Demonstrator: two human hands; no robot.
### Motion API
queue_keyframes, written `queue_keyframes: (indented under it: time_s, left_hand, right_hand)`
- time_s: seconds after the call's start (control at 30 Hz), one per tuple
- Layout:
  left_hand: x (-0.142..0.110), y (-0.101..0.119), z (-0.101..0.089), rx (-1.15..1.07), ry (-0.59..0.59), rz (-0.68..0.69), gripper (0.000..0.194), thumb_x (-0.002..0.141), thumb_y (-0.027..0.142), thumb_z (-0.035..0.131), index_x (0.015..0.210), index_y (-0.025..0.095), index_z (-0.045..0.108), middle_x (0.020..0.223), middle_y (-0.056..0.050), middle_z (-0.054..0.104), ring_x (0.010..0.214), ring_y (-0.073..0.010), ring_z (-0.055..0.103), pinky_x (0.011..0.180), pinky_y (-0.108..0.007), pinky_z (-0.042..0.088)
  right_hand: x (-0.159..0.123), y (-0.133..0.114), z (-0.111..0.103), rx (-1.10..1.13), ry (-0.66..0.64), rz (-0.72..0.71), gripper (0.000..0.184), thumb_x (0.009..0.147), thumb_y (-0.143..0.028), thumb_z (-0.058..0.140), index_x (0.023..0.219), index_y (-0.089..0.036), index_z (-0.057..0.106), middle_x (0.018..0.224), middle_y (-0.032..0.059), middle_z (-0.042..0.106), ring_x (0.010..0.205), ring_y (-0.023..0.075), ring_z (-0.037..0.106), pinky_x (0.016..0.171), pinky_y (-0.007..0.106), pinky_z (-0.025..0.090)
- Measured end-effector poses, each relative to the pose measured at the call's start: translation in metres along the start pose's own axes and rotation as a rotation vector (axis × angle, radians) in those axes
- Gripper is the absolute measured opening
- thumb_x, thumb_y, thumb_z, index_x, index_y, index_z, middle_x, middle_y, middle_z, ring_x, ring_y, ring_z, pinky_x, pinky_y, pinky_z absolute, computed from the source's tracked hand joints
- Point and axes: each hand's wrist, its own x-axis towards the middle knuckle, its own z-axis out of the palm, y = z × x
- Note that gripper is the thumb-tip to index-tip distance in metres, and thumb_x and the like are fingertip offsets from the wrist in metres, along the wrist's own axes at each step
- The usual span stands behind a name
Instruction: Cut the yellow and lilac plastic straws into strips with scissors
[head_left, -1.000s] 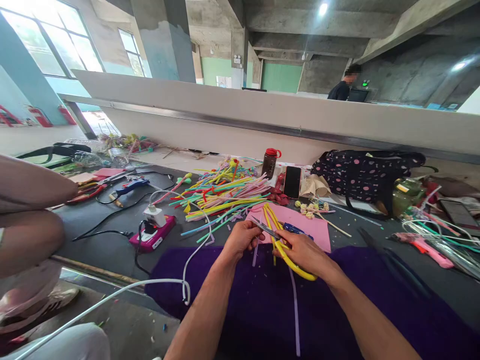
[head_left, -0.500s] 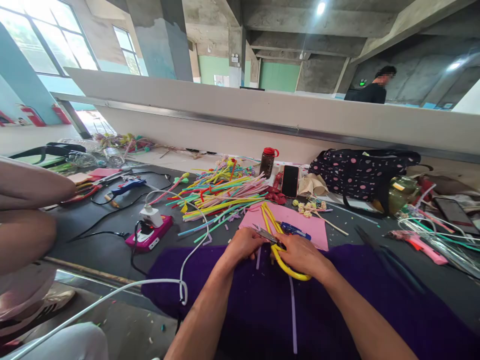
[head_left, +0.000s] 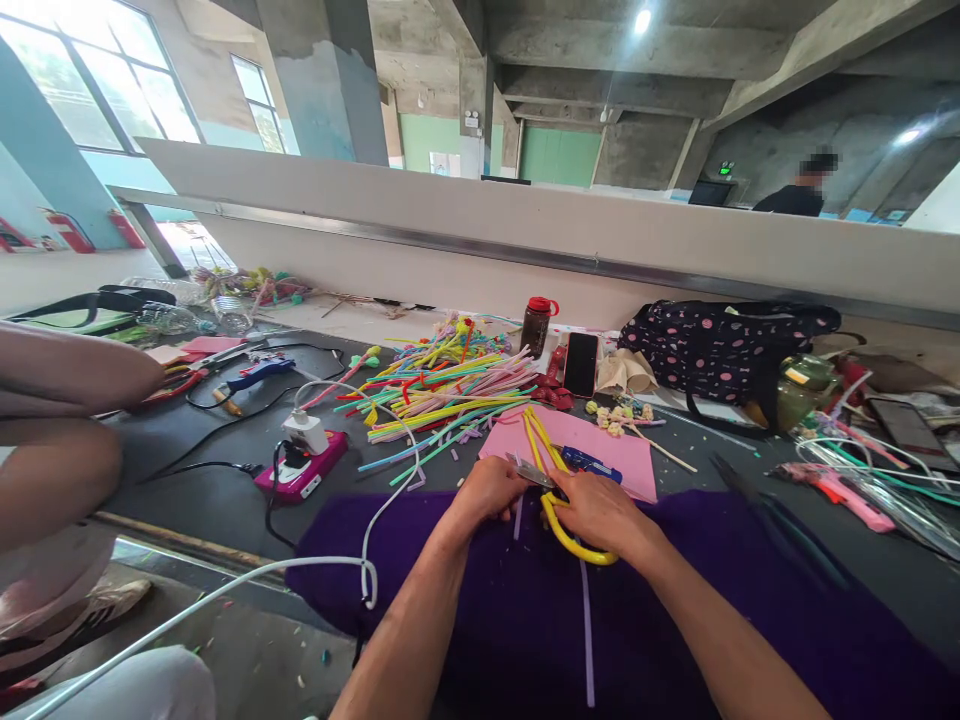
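Note:
My right hand (head_left: 596,508) is closed around the yellow handles of a pair of scissors (head_left: 576,548), with the metal blades pointing left toward my other hand. My left hand (head_left: 491,490) is pinched at the blade tips, its fingertips partly hidden. From it hangs a short lilac strip (head_left: 517,520). A longer lilac strip (head_left: 587,635) runs down over the dark purple cloth (head_left: 517,630) below my right hand. Just beyond the blades, a folded yellow strip (head_left: 534,436) and a blue utility knife (head_left: 590,462) lie on a pink sheet (head_left: 637,462).
Colourful strips (head_left: 442,390) are heaped behind my left hand. A magenta power strip (head_left: 304,480) with a white cable stands left; a pink glue gun (head_left: 847,497) lies right. Behind are a bottle (head_left: 535,330), phone (head_left: 581,364) and patterned bag (head_left: 697,350). Another person's arm (head_left: 75,370) is at left.
The scissor blades have shifted slightly and look closer together; the yellow handles sit a little lower. My left hand has hardly moved. The person in the background has moved right.

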Motion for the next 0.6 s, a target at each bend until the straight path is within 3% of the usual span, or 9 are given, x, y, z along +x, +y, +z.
queue_keyframes:
  time_s: [0.23,0.4,0.6]
  left_hand:
    - [-0.004,0.005,0.0,-0.048,-0.005,-0.038,0.033,0.071,0.04,0.05,0.049,0.016,0.053,0.036,0.002,0.049,0.033,-0.0093,0.046,0.036,-0.018,0.032]
    - [0.001,0.0,-0.002,-0.057,0.009,-0.047,0.023,0.073,0.029,0.047,0.062,0.013,0.059,0.042,0.001,0.054,0.034,-0.0086,0.047,0.036,-0.017,0.033]
    - [0.005,0.002,-0.005,-0.471,0.162,0.037,0.018,0.077,0.031,0.044,0.078,0.015,0.051,0.061,-0.001,0.063,0.031,-0.0066,0.047,0.029,-0.016,0.028]
  right_hand:
    - [0.001,-0.003,-0.001,0.024,-0.007,0.022,0.037,0.082,-0.029,0.042,0.116,-0.021,0.051,0.092,0.0094,0.067,0.087,0.0236,0.062,0.065,0.027,0.037]
    - [-0.003,-0.002,-0.008,0.071,0.112,0.062,0.044,0.083,-0.046,0.042,0.122,-0.026,0.045,0.092,0.0071,0.067,0.085,0.0227,0.062,0.066,0.027,0.037]
    - [-0.005,0.004,-0.012,0.179,0.236,0.048,0.049,0.081,-0.054,0.044,0.122,-0.027,0.045,0.094,0.0051,0.066,0.086,0.0208,0.062,0.068,0.026,0.037]
